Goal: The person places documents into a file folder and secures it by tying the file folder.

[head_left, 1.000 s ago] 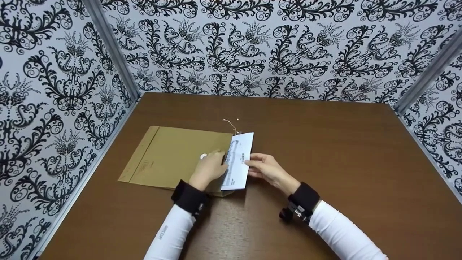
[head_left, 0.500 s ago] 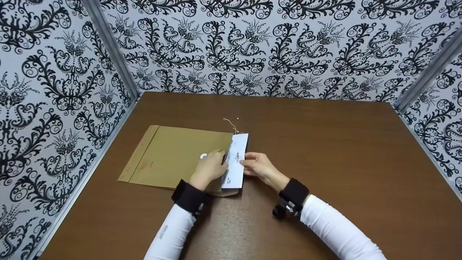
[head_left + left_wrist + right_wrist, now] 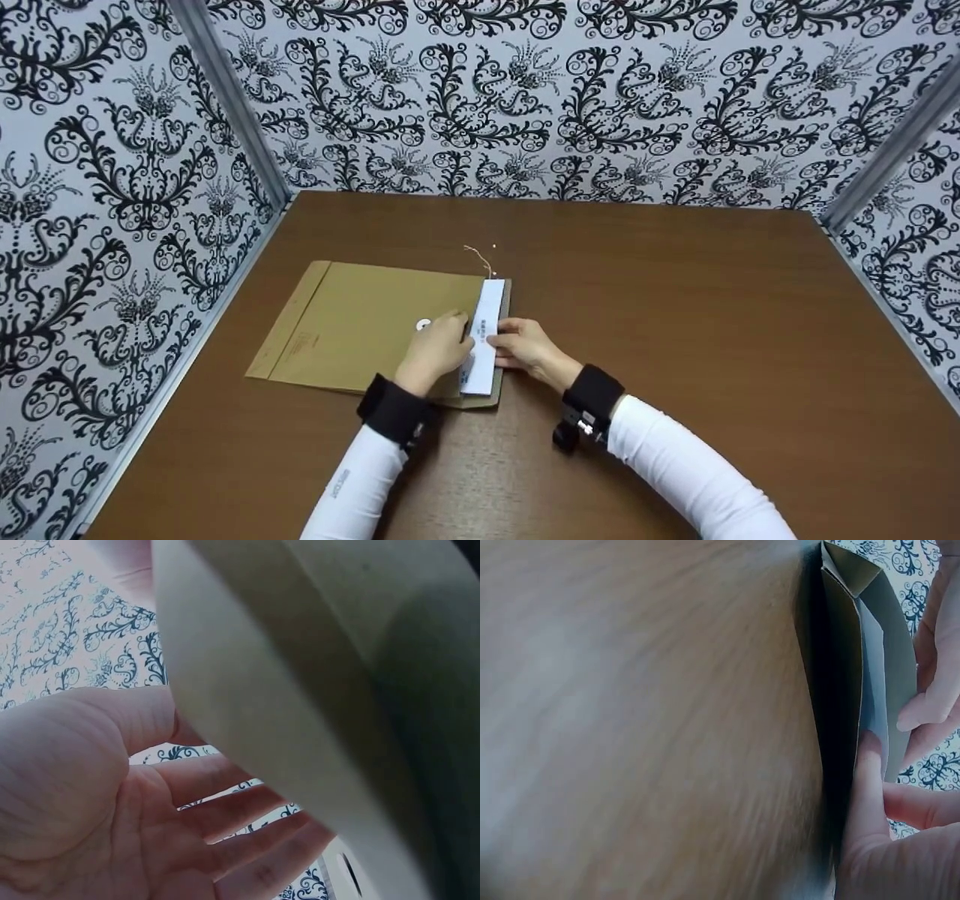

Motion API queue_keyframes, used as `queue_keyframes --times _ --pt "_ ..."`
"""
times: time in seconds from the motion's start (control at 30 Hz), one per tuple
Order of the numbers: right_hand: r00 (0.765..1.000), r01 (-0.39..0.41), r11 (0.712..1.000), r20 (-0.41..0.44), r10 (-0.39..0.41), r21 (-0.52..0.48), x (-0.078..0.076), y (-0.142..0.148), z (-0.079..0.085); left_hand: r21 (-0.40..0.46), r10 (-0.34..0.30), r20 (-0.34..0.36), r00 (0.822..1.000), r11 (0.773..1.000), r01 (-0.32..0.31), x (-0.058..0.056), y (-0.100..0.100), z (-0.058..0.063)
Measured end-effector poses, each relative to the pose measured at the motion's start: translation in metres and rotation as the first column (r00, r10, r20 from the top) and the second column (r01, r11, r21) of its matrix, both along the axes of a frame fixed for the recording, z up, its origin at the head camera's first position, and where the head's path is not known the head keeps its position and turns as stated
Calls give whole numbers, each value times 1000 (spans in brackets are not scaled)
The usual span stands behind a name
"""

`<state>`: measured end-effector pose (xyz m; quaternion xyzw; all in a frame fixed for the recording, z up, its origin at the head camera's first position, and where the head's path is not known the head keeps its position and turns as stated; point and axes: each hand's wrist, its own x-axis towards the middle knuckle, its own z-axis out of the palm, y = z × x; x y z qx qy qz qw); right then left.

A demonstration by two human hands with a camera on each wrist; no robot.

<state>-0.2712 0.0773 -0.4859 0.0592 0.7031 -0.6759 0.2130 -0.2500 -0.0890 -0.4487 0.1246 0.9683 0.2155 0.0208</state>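
Note:
A brown paper envelope (image 3: 367, 315) lies flat on the table, its open end to the right. My left hand (image 3: 439, 346) grips the upper layer at that mouth; in the left wrist view the thumb and fingers of the left hand (image 3: 165, 817) meet the raised edge. White printed paper (image 3: 481, 367) lies mostly inside, with a narrow strip showing. My right hand (image 3: 529, 349) pinches the outer edge of the paper. From the right wrist, the paper (image 3: 874, 667) stands between the envelope's two layers, with the right hand's (image 3: 907, 847) thumb and a finger on either side of it.
A thin string (image 3: 480, 259) trails from the envelope's far right corner. A white round button (image 3: 423, 324) sits on the envelope beside the left hand. The brown table (image 3: 675, 315) extends to patterned walls (image 3: 525, 97) at the back and sides.
My right hand has moved left, sliding the paper deeper into the envelope, so its visible strip is narrower and the lower layer's edge shows. The left hand has stayed in place.

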Motion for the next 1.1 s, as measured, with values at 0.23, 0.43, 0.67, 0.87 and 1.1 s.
queue_keyframes --times 0.23,0.43,0.67,0.87,1.1 --pt "999 -51 999 2 51 0 -2 -5 2 -21 9 -7 1000 1000 -9 4 3 4" --pt "997 -79 997 -6 79 24 -3 -7 6 -25 13 -9 1000 1000 -13 4 3 5" --pt "993 -118 992 0 118 50 -6 -11 8 -36 7 -18 1000 999 -8 4 1 4" --pt "996 -92 996 9 92 13 -8 -18 4 -10 4 -21 1000 1000 -4 4 1 4" --pt "999 -51 998 16 51 -27 -8 -27 0 5 3 -8 1000 1000 -3 4 0 4"
